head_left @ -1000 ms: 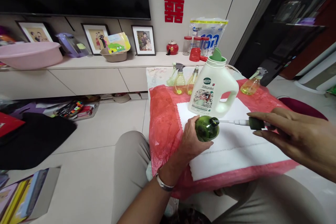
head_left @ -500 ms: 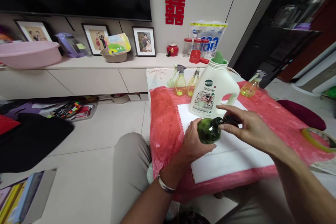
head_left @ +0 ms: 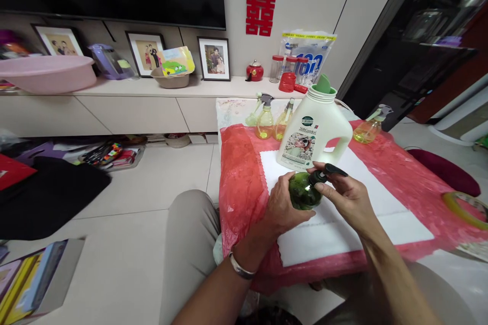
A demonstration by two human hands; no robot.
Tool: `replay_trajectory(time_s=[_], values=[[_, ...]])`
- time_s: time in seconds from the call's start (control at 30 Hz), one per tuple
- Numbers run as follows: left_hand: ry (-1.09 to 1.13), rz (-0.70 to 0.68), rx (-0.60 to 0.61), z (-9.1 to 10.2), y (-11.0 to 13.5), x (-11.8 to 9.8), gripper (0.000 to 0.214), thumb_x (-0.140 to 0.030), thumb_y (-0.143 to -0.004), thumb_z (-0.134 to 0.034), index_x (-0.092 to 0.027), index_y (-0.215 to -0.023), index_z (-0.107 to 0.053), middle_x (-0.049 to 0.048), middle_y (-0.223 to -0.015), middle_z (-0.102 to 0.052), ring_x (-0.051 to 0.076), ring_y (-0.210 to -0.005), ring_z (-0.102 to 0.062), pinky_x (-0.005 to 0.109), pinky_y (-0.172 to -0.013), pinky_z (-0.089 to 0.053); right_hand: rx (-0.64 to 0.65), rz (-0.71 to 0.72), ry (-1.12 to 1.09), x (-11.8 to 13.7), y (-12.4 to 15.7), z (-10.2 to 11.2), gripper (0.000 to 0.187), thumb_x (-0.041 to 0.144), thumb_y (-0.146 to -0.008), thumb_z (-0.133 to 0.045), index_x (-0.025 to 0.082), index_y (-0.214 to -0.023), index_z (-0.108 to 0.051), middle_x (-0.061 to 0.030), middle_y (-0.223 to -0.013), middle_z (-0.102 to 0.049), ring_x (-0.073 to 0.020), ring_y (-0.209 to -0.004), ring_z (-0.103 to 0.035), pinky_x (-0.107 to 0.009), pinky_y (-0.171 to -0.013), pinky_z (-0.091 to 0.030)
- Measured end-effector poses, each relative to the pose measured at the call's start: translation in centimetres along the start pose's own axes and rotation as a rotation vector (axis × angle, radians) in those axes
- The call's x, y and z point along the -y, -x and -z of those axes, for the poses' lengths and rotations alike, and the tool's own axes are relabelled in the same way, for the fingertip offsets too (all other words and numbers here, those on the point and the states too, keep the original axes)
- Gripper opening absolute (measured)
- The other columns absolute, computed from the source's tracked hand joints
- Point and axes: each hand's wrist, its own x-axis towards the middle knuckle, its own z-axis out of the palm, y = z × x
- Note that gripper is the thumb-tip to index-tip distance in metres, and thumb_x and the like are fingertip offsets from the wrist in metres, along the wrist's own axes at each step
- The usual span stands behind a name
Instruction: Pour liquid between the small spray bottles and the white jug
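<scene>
My left hand (head_left: pixel 280 208) is wrapped round a small dark green round bottle (head_left: pixel 302 191), held tilted over the white cloth (head_left: pixel 343 228) on a low table. My right hand (head_left: pixel 343 195) pinches the bottle's dark pump head (head_left: pixel 328 171) at the neck. Just behind stands a big white detergent jug (head_left: pixel 312 132) with a green spout cap.
A red plastic sheet (head_left: pixel 238 183) covers the table. Yellow spray bottles (head_left: pixel 266 124) stand at its back, another (head_left: pixel 369 129) at the right. A tape roll (head_left: pixel 463 204) lies far right. My knee (head_left: pixel 190 233) is left of the table. A low cabinet holds frames and a pink basin (head_left: pixel 46 73).
My right hand brought the pump head with its tube from the right and put it into the green bottle's neck; it now grips the head there. The left hand kept holding the bottle.
</scene>
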Motion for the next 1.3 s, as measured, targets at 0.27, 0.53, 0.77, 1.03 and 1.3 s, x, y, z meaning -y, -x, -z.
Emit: replay_trajectory(time_s=[0.27,0.53,0.77,1.03,1.3], values=[[-0.004,-0.005,0.006,0.1,0.0,-0.1,0.092,-0.019,-0.051,-0.086,-0.026,-0.131,-0.042,0.0117,-0.129,-0.061,0.037,-0.122,-0.059,0.055,-0.103,-0.049,-0.027,-0.014,0.004,-0.3,-0.3,-0.5,0.043,0.046,-0.079,-0.078,0.018,-0.111,-0.072,-0.0087,-0.117,-0.068,-0.0243,-0.108,-0.067,-0.04,-0.098,-0.057],[-0.016,-0.018,-0.008,-0.1,-0.1,0.3,0.092,-0.022,-0.052,-0.087,-0.024,-0.133,-0.042,0.013,-0.129,-0.061,0.037,-0.122,-0.059,0.055,-0.104,-0.049,0.034,0.01,-0.054,-0.8,0.7,-0.3,0.048,0.042,-0.088,-0.072,0.023,-0.131,-0.062,-0.0086,-0.14,-0.056,-0.0234,-0.126,-0.057,-0.041,-0.108,-0.05],[-0.014,-0.024,-0.003,-0.2,-0.1,0.3,0.091,-0.022,-0.052,-0.087,-0.023,-0.132,-0.042,0.0129,-0.128,-0.061,0.037,-0.122,-0.059,0.055,-0.105,-0.048,-0.061,-0.007,-0.167,-1.7,0.8,-1.1,0.059,0.039,-0.088,-0.073,0.025,-0.142,-0.052,-0.0096,-0.132,-0.06,-0.021,-0.12,-0.06,-0.04,-0.106,-0.051],[-0.009,0.012,0.019,-0.1,-0.1,0.4,0.095,-0.023,-0.052,-0.088,-0.023,-0.134,-0.04,0.0129,-0.13,-0.059,0.036,-0.122,-0.058,0.056,-0.104,-0.047,-0.044,0.047,-0.164,-1.2,0.5,-0.9,0.077,0.033,-0.082,-0.079,0.031,-0.151,-0.045,-0.007,-0.132,-0.06,-0.0199,-0.123,-0.058,-0.034,-0.105,-0.05],[-0.024,0.035,0.027,-0.1,-0.2,0.4,0.098,-0.023,-0.05,-0.09,-0.022,-0.134,-0.04,0.0126,-0.13,-0.06,0.036,-0.123,-0.057,0.056,-0.105,-0.046,-0.09,0.029,-0.209,-1.4,0.8,-0.9,0.071,0.033,-0.087,-0.075,0.035,-0.151,-0.045,-0.0055,-0.124,-0.062,-0.0194,-0.12,-0.059,-0.038,-0.105,-0.05]])
